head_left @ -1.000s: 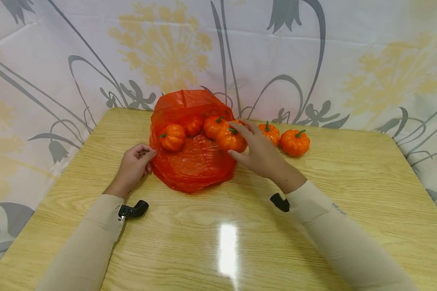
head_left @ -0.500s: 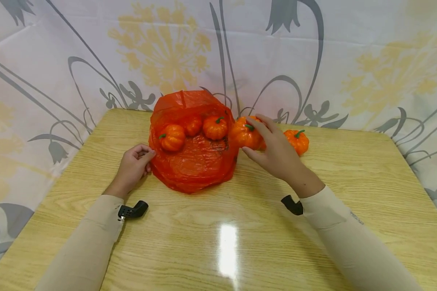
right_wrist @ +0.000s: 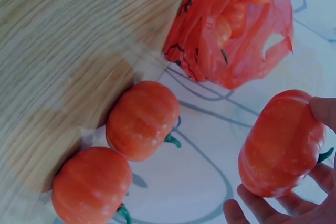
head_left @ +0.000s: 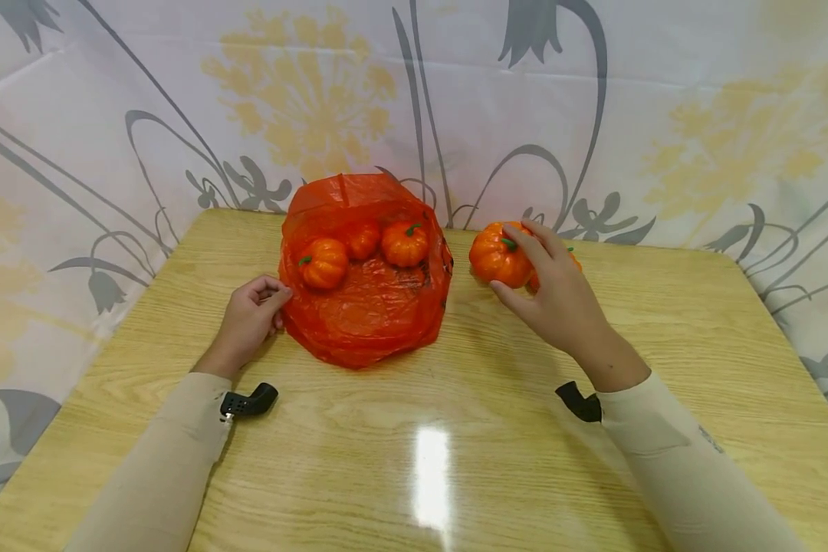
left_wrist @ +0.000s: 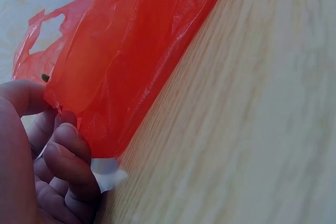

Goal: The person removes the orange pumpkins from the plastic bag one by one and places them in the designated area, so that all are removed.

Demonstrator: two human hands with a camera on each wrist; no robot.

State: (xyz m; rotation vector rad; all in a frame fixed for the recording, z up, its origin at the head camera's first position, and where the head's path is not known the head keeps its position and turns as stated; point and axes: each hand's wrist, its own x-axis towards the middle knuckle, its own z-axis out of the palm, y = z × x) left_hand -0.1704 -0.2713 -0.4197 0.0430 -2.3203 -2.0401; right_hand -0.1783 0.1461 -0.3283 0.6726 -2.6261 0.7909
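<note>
My left hand (head_left: 251,318) pinches the left rim of a red plastic bag (head_left: 362,318), its thumb and fingers closed on the film in the left wrist view. Inside the open bag lie three small orange pumpkins with green stems, the nearest one a pumpkin (head_left: 324,264) at the left. To the right of the bag, my right hand (head_left: 559,295) grips another pumpkin (head_left: 493,257). The right wrist view shows that held pumpkin (right_wrist: 283,142) above the table, between thumb and fingers. Two further pumpkins stand side by side, one pumpkin (right_wrist: 142,121) nearer the bag; in the head view my right hand mostly covers them.
A light wooden table (head_left: 359,452) carries everything. Behind it hangs a white cloth (head_left: 455,115) with grey and yellow flower prints. Black camera mounts (head_left: 248,400) are on both wrists, over beige sleeves (head_left: 152,460).
My right hand has carried the gripped pumpkin from over the bag's right side rightward, clear of the bag, toward the two standing pumpkins. My left hand has stayed at the rim.
</note>
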